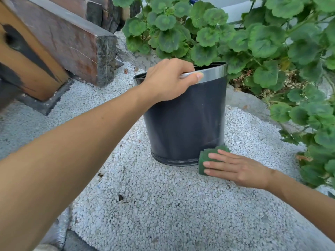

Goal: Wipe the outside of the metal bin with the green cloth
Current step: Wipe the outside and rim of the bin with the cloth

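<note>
- Gravel (145, 205) ground; bin (181, 124) centre frame.
- Left grip (168, 80) curls round its rim.
- Right grip (241, 169), fingers flat, presses cloth (204, 158) at bin base.
- Risk: bin may skid on gravel.

Ground: white fine gravel (163, 205), a few dry brown leaf scraps (120, 197) lying on it. Upper left: orange-brown wooden post with black streaks (23, 57), beside a reddish-brown weathered timber beam (72, 38). Right: green round-leaved plant (262, 37) overhanging a grey flat stone edging (250, 104).
</note>
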Action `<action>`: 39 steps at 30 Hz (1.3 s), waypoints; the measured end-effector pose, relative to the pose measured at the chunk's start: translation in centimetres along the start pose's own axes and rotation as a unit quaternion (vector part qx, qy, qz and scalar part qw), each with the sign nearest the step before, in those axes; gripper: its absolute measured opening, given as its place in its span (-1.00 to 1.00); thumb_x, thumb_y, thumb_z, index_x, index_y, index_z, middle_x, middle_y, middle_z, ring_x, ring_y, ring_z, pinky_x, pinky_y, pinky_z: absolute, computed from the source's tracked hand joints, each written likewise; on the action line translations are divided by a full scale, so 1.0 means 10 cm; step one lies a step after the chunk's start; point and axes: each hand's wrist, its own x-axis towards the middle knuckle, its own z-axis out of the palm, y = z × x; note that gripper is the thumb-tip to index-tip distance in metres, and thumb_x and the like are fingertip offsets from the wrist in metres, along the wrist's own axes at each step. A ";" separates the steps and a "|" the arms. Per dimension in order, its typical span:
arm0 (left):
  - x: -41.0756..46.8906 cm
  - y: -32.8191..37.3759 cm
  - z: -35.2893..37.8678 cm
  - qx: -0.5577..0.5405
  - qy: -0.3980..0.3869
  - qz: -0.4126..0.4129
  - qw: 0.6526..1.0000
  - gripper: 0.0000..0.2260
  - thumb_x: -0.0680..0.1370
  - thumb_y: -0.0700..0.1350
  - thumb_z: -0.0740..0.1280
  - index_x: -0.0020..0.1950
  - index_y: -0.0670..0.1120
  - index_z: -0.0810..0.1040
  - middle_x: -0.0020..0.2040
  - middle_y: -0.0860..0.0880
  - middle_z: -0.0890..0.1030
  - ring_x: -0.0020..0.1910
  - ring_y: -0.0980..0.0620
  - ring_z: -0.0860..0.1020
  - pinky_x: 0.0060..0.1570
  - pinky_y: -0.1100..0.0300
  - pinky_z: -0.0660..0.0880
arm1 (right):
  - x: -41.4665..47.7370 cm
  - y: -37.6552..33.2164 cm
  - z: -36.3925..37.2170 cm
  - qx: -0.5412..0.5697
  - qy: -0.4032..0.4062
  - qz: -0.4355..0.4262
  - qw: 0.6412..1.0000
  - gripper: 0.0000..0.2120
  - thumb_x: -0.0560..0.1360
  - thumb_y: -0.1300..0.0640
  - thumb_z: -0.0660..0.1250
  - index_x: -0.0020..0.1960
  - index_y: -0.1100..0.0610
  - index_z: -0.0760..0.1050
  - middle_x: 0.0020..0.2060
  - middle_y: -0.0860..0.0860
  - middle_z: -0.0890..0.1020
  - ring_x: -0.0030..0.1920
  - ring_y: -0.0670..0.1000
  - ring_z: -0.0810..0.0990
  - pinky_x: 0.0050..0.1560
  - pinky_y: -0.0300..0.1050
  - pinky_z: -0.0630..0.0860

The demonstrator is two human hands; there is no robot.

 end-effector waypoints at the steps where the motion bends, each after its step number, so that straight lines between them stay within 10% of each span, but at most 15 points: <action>1: 0.00 0.00 0.00 0.001 0.003 0.001 1.000 -0.62 0.60 0.26 0.20 -0.22 0.00 0.48 -0.30 -0.03 0.49 -0.18 -0.09 0.47 -0.30 0.12 0.28 | -0.11 -0.01 0.02 0.006 0.000 0.026 1.000 -0.27 0.36 0.46 0.26 0.51 0.13 0.35 0.52 0.04 0.34 0.54 0.15 0.23 0.49 0.20 0.24; 10: -0.05 -0.04 -0.04 -0.001 -0.007 0.011 1.000 -0.61 0.60 0.26 0.22 -0.26 0.01 0.47 -0.30 -0.02 0.50 -0.18 -0.10 0.49 -0.20 0.06 0.38 | -0.61 -0.01 0.18 0.141 -0.032 0.438 0.887 -0.20 0.40 0.45 0.31 0.53 -0.02 0.18 0.50 -0.12 0.20 0.52 0.07 0.27 0.40 0.02 0.41; 15: -0.13 -0.12 -0.17 -0.042 -0.063 0.093 0.993 -0.66 0.65 0.10 0.31 -0.22 -0.10 0.54 -0.37 0.00 0.44 -0.35 0.12 0.41 -0.29 0.15 0.31 | -0.43 -0.12 0.10 0.165 0.155 0.540 0.811 -0.26 0.36 0.47 0.41 0.48 0.08 0.41 0.38 -0.09 0.45 0.28 -0.09 0.51 0.35 -0.13 0.41; 18: -0.29 -0.03 -0.21 -0.041 -0.092 0.113 0.988 -0.63 0.63 0.17 0.29 -0.22 -0.07 0.52 -0.40 0.05 0.44 -0.38 0.16 0.41 -0.34 0.25 0.30 | -0.23 -0.12 -0.12 0.240 0.268 0.626 0.691 -0.41 0.48 0.31 0.42 0.43 -0.10 0.46 0.14 -0.09 0.65 -0.08 -0.34 0.61 -0.13 -0.36 0.59; 20: -0.48 0.08 -0.19 -0.001 -0.106 0.136 0.985 -0.62 0.59 0.23 0.25 -0.23 -0.04 0.50 -0.41 0.06 0.48 -0.38 0.14 0.45 -0.32 0.18 0.39 | -0.11 -0.05 -0.30 0.290 0.330 0.647 0.623 -0.49 0.51 0.23 0.43 0.40 -0.12 0.48 0.10 -0.14 0.64 -0.11 -0.44 0.57 -0.19 -0.51 0.51; 27: -1.37 0.63 0.08 0.098 -0.175 0.231 0.952 -0.70 0.62 0.18 0.26 -0.22 0.08 0.33 -0.27 0.07 0.61 -0.25 0.00 0.57 -0.16 0.10 0.52 | 0.08 0.11 -0.89 0.400 0.472 0.608 0.498 -0.55 0.46 0.23 0.44 0.29 -0.11 0.58 0.06 -0.11 0.71 0.02 -0.10 0.70 0.02 -0.09 0.62; 31: -1.29 0.79 0.04 -0.164 -0.189 -0.079 0.965 -0.47 0.43 0.46 0.36 -0.16 -0.02 0.62 -0.25 0.15 0.69 -0.29 0.24 0.60 -0.23 0.25 0.53 | 0.11 0.15 -1.05 0.440 0.459 0.597 0.490 -0.56 0.44 0.30 0.42 0.26 -0.05 0.61 -0.02 -0.15 0.73 -0.02 -0.10 0.71 -0.01 -0.09 0.62; 35: -0.75 0.85 0.12 -0.518 -0.088 -0.449 0.723 -0.35 0.49 0.40 0.35 0.10 -0.22 0.58 -0.18 -0.13 0.77 -0.26 -0.08 0.76 -0.34 0.10 0.68 | 0.14 0.18 -1.11 0.452 0.473 0.599 0.462 -0.56 0.46 0.32 0.40 0.27 -0.03 0.61 -0.05 -0.15 0.74 -0.04 -0.10 0.72 -0.01 -0.08 0.63; 39: -0.31 0.76 0.27 -0.551 -0.007 -0.490 0.675 -0.39 0.61 0.30 0.24 0.19 -0.28 0.52 -0.13 -0.20 0.74 -0.27 -0.14 0.74 -0.43 0.10 0.65 | 0.17 0.21 -1.18 0.466 0.484 0.598 0.438 -0.58 0.48 0.35 0.38 0.27 0.00 0.61 -0.08 -0.12 0.75 -0.09 -0.10 0.73 -0.10 -0.14 0.64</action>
